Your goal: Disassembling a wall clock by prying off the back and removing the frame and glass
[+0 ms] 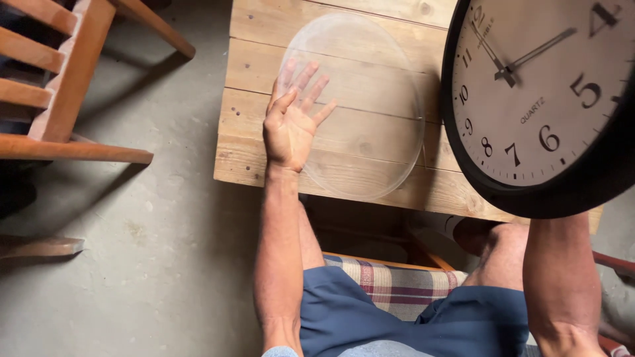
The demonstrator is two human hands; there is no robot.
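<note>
Clear round cover (360, 109) under my left hand (289, 125), clock (542, 99) raised on my right.
My left fingers (305, 76) lie spread and flat against the cover on the wooden table (251, 162); my right forearm props the black-rimmed clock, and its fingers are hidden, so I cannot tell their state.

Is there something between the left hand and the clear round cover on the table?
Nothing visible stands between them. The left hand is open, palm up, and holds the clear cover by its left edge, above the wooden table. The clock is off to the right, held up; the right hand is hidden behind it.
</note>
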